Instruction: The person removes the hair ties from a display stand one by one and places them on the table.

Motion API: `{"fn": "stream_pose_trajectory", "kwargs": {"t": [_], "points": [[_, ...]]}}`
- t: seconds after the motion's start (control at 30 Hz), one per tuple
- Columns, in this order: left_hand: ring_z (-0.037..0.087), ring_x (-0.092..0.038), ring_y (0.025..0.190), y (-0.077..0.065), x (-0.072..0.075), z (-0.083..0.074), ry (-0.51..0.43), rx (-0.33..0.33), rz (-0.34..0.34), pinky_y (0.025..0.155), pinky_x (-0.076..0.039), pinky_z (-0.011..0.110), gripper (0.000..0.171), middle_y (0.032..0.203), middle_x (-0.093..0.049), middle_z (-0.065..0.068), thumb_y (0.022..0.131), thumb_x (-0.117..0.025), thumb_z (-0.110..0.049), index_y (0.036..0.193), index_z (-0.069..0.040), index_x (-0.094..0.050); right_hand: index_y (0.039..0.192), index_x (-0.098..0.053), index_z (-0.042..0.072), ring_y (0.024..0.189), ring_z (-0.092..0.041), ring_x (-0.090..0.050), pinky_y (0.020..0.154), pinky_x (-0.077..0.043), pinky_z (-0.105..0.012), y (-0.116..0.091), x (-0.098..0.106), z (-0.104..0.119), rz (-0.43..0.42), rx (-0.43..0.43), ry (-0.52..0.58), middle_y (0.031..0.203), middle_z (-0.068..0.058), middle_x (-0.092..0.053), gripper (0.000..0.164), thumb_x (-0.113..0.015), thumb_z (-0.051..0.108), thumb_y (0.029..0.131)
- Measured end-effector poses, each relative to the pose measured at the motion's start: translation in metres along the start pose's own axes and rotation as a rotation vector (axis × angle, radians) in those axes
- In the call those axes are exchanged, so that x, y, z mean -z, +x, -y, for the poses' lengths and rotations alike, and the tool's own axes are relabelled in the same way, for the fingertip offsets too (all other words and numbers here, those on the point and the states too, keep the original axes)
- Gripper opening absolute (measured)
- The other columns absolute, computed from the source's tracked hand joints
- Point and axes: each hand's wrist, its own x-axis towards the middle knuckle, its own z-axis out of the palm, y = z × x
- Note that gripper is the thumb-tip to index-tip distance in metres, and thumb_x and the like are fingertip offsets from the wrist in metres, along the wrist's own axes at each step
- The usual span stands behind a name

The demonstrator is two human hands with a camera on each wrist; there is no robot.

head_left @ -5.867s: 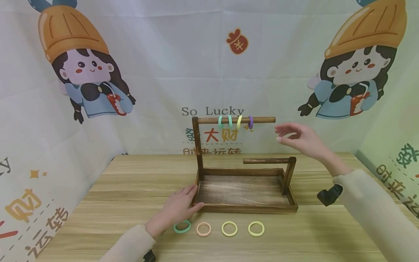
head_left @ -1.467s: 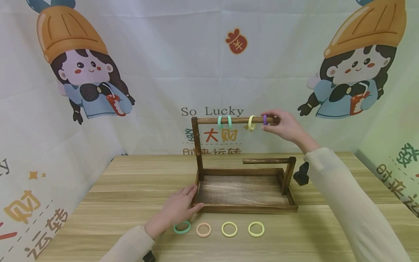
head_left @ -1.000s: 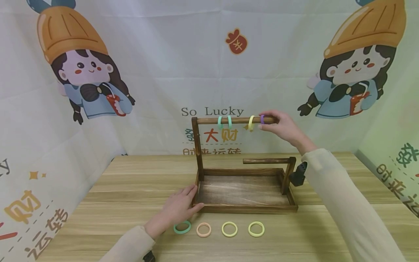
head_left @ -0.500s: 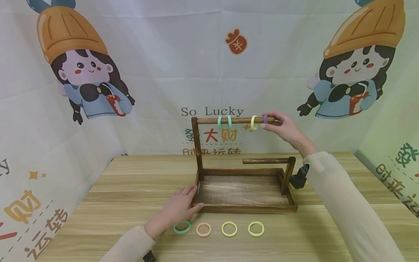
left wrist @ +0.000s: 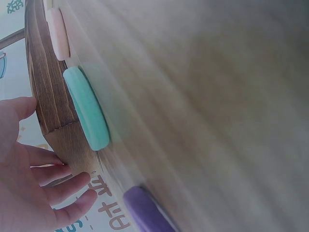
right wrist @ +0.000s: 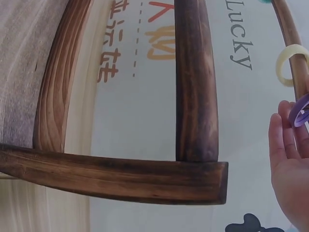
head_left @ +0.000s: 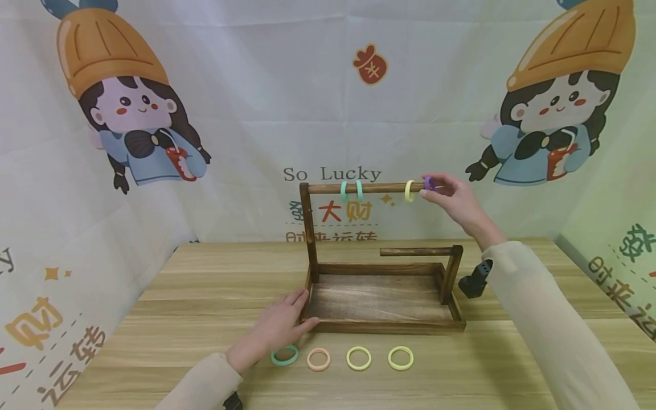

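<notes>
My right hand (head_left: 458, 202) pinches a purple ring (head_left: 429, 183) between thumb and fingers, right at the free end of the upper rod (head_left: 384, 187) of a dark wooden stand. Just left of it on that rod hangs a pale yellow ring (head_left: 409, 191). Two mint rings (head_left: 359, 191) hang farther left. My left hand (head_left: 279, 322) rests with extended fingers on the left end of the stand's tray (head_left: 389, 327), thumb at its front corner. In the right wrist view the purple ring (right wrist: 300, 111) sits at my fingertips, below the yellow ring (right wrist: 286, 65).
On the wooden table before the tray lie a teal ring (head_left: 285, 356), a peach ring (head_left: 319, 359) and two yellow rings (head_left: 359, 358). Another purple ring (left wrist: 147, 210) shows in the left wrist view. A lower rod (head_left: 417, 251) points left from the tray's right post.
My right hand came to the upper rod and took hold of the purple ring, now shifted right to the rod's end. The yellow ring has slid right too. My left hand has stayed put.
</notes>
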Motion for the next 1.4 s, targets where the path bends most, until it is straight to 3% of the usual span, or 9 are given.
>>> {"fn": "stream_pose_trajectory", "kwargs": {"t": [0.37,0.57,0.73,0.83,1.07,1.23,1.4], "points": [[0.04,-0.038,0.115,-0.0006,0.0019,-0.0012,0.002,-0.003,0.001,0.091,-0.032,0.051,0.067,0.132,-0.036,0.02,0.088,-0.046,-0.046,0.13,0.006,-0.039,0.125,-0.044,-0.005,0.098,-0.012,-0.051,0.094,-0.034,-0.039,-0.0006,0.0008,0.0026,0.028,-0.024,0.14,0.108,-0.006,-0.052,0.049,-0.061,0.018,0.085],[0.04,-0.038,0.114,-0.0011,0.0026,-0.0016,0.0,-0.006,0.0,0.091,-0.033,0.05,0.067,0.132,-0.037,0.021,0.088,-0.046,-0.046,0.129,0.006,-0.039,0.123,-0.042,-0.008,0.089,-0.012,-0.056,0.077,-0.046,-0.023,0.0001,-0.0008,0.0029,0.044,-0.023,0.259,0.106,-0.008,-0.05,0.046,-0.06,0.007,0.084],[0.04,-0.038,0.114,-0.0009,0.0026,-0.0017,0.005,-0.007,-0.005,0.091,-0.033,0.05,0.067,0.132,-0.037,0.02,0.088,-0.047,-0.046,0.129,0.006,-0.039,0.123,-0.039,-0.013,0.077,-0.011,-0.06,0.07,-0.048,-0.021,0.0008,-0.0015,0.0023,0.052,-0.01,0.297,0.098,-0.004,-0.054,0.047,-0.059,0.006,0.085],[0.04,-0.038,0.114,-0.0007,0.0023,-0.0016,0.009,-0.005,-0.008,0.091,-0.033,0.05,0.067,0.132,-0.037,0.02,0.088,-0.047,-0.045,0.129,0.006,-0.039,0.123,-0.039,-0.014,0.075,-0.01,-0.059,0.069,-0.049,-0.022,0.0012,-0.0011,0.0014,0.054,-0.009,0.281,0.096,-0.001,-0.056,0.048,-0.058,0.009,0.085],[0.04,-0.038,0.115,-0.0006,0.0018,-0.0016,0.006,0.0,-0.011,0.091,-0.032,0.05,0.067,0.132,-0.037,0.02,0.088,-0.047,-0.045,0.129,0.006,-0.039,0.123,-0.043,-0.008,0.095,-0.009,-0.051,0.08,-0.043,-0.021,0.0017,-0.0001,-0.001,0.032,-0.02,0.231,0.105,0.0,-0.055,0.046,-0.058,0.016,0.086],[0.039,-0.038,0.115,-0.0002,0.0007,-0.0007,0.006,0.0,-0.008,0.091,-0.032,0.05,0.067,0.132,-0.037,0.02,0.088,-0.047,-0.046,0.13,0.006,-0.039,0.121,-0.047,-0.006,0.097,-0.01,-0.051,0.089,-0.039,-0.027,0.0015,-0.0005,0.0004,-0.005,-0.063,0.223,0.106,-0.002,-0.055,0.044,-0.059,0.017,0.086],[0.039,-0.037,0.115,0.0001,0.0008,-0.0009,0.004,0.002,-0.002,0.091,-0.032,0.05,0.067,0.132,-0.036,0.02,0.088,-0.046,-0.046,0.13,0.006,-0.038,0.121,-0.046,-0.007,0.096,-0.01,-0.052,0.088,-0.039,-0.026,0.0022,-0.0008,0.002,-0.012,-0.08,0.235,0.107,-0.004,-0.055,0.045,-0.059,0.016,0.085]]}}
